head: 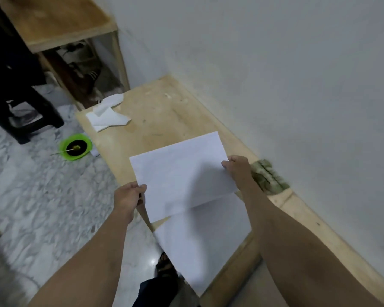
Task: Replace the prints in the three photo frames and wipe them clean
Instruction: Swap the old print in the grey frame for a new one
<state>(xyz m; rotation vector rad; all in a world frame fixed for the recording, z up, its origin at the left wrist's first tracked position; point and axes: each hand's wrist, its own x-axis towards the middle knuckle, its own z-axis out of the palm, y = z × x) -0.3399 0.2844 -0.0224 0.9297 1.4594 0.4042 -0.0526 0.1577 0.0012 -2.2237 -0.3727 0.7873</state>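
Note:
I hold a blank white sheet (182, 173) above the wooden table (164, 114). My left hand (129, 198) pinches its near left corner and my right hand (237, 167) pinches its right edge. A second white sheet (204, 242) hangs lower, under the first, reaching past the table's near end. Crumpled white tissue (107, 111) lies at the table's far left corner. A carved, greenish-gold frame edge (268, 177) shows against the wall behind my right hand, mostly hidden.
A white wall (275, 74) runs along the table's right side. A wooden shelf unit (60, 25) with shoes stands beyond. On the marble floor are a green dish (75, 147) and a black stool (15, 89). My sandalled foot (164, 267) is below.

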